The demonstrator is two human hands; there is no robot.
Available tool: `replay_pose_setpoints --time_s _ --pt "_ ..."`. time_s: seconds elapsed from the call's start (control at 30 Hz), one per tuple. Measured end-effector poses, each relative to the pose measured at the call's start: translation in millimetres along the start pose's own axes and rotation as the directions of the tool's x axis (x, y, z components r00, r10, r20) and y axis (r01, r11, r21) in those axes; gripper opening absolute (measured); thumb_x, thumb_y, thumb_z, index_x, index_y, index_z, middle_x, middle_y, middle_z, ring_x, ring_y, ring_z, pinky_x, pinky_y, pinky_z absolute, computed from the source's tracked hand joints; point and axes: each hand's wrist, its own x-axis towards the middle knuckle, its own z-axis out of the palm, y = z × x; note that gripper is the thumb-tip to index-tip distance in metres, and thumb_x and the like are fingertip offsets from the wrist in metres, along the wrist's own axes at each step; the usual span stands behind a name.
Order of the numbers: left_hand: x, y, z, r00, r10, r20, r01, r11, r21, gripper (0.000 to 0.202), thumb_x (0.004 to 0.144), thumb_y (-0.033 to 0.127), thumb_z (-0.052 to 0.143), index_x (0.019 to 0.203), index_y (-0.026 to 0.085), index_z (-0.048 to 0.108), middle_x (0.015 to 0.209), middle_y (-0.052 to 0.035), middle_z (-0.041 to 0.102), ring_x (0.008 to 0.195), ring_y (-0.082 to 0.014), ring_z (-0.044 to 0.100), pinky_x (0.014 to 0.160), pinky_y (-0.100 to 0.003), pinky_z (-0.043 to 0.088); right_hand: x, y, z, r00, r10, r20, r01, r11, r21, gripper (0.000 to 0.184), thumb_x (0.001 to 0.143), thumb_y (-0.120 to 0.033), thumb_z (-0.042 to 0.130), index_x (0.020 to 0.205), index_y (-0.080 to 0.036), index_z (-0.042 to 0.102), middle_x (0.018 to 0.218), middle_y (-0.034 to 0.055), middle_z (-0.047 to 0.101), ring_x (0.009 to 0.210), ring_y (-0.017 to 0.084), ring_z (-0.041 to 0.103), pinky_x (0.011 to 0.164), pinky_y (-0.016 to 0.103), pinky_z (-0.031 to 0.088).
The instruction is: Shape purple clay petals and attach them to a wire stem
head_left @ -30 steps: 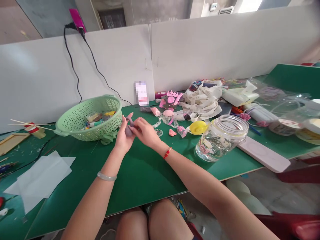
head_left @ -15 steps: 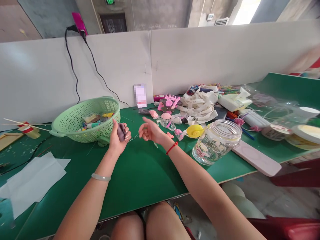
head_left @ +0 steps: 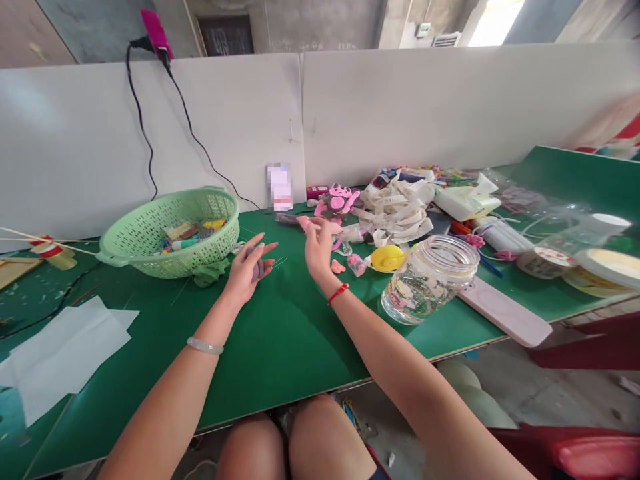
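— White partition (head_left: pixel 220 120) runs across the upper frame, behind a green tabletop (head_left: pixel 280 353). At left sits a slotted green basket (head_left: pixel 215 248); right of centre, a clear jar (head_left: pixel 420 290). And the hands?

— Apart, near centre frame. Right hand (head_left: pixel 320 250) bends over a scatter of pink bits; whether its fingertips clasp anything cannot be told. Left hand (head_left: pixel 243 275) cradles its work, several fingers outstretched.

— What appears done?

— Beyond the right hand, a pink-and-grey figure (head_left: pixel 337 202) looks built up from several parts, likely the most advanced item nearby.

— And what is left?

— A purple-grey lump (head_left: pixel 259 269), left of centre against the left hand's fingers, seems mid-work: partly hidden, no added part visible. One small pink piece (head_left: pixel 338 267) lies loose below the right hand, apparently unused.
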Motion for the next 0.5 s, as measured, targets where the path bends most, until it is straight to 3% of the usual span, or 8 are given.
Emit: replay_pose_setpoints --time_s 0.07,0.13,0.2,0.3,0.4,0.47,0.5 --pt "0 -5 4.0 0.989 0.148 0.019 -0.149 0.983 0.107 0.047 0.073 0.047 0.084 0.111 0.023 0.070 0.114 -0.0075 0.078 0.077 -0.0156 0.073 0.072 -0.029 0.059 -23 -2 20 0.968 0.149 0.201 -0.186 0.966 0.179 0.031 0.094 -0.046 0.046 0.115 -0.024 0.054 0.129 0.0107 0.061 0.115 0.022 0.064 0.103 0.039 0.052" --pt "-4 -12 12.4 0.949 0.307 0.067 -0.313 0.913 0.260 0.042 0.076 0.052 0.080 0.105 0.022 0.073 0.114 -0.0076 0.078 0.095 -0.0226 0.074 0.087 -0.035 0.059 -40 -5 34 0.879 0.278 0.387 -0.399 0.873 0.280 0.047 0.092 -0.055 0.048 0.130 -0.027 0.049 0.134 0.0100 0.061 0.121 0.023 0.064 0.099 0.039 0.056" --pt "-12 -17 24.6 0.911 0.392 0.128 -0.409 0.821 0.399 0.039 0.086 0.055 0.070 0.108 0.023 0.074 0.116 -0.0083 0.078 0.112 -0.0290 0.071 0.100 -0.042 0.055 -48 -11 39 0.832 0.327 0.448 -0.501 0.790 0.353 0.059 0.091 -0.061 0.051 0.139 -0.028 0.043 0.134 0.0096 0.061 0.124 0.023 0.064 0.100 0.039 0.057" --pt "-23 -19 41.8 0.832 0.516 0.205 -0.538 0.655 0.531 0.038 0.096 0.052 0.055 0.115 0.026 0.074 0.141 -0.0092 0.069 0.146 -0.0321 0.051 0.127 -0.052 0.029 -47 -21 35 0.769 0.369 0.521 -0.598 0.703 0.384 0.061 0.093 -0.073 0.042 0.135 -0.028 0.049 0.126 0.0097 0.065 0.123 0.026 0.065 0.098 0.042 0.060" --pt "-19 -9 43.8 0.741 0.611 0.280 -0.640 0.516 0.569 0.037 0.100 0.048 0.049 0.109 0.026 0.078 0.139 -0.0080 0.071 0.149 -0.0290 0.048 0.132 -0.050 0.018 -48 -28 34 0.696 0.365 0.619 -0.666 0.651 0.365 0.064 0.095 -0.078 0.035 0.132 -0.029 0.055 0.120 0.0087 0.070 0.122 0.028 0.067 0.095 0.047 0.062" --pt "-9 -1 36.8 0.733 0.625 0.269 -0.641 0.502 0.581 0.047 0.105 0.046 0.038 0.100 0.027 0.080 0.128 -0.0060 0.076 0.146 -0.0265 0.052 0.132 -0.050 0.019 -54 -29 36 0.678 0.356 0.643 -0.677 0.642 0.358 0.063 0.096 -0.074 0.040 0.135 -0.028 0.058 0.122 0.0088 0.072 0.122 0.029 0.067 0.097 0.048 0.062" --pt "-4 2 33.1 0.753 0.608 0.251 -0.618 0.522 0.589 0.050 0.105 0.048 0.036 0.097 0.027 0.080 0.127 -0.0051 0.077 0.145 -0.0263 0.053 0.131 -0.050 0.019 -57 -29 38 0.678 0.341 0.651 -0.670 0.651 0.357 0.061 0.097 -0.070 0.042 0.137 -0.027 0.058 0.124 0.0090 0.072 0.125 0.028 0.066 0.100 0.048 0.061"
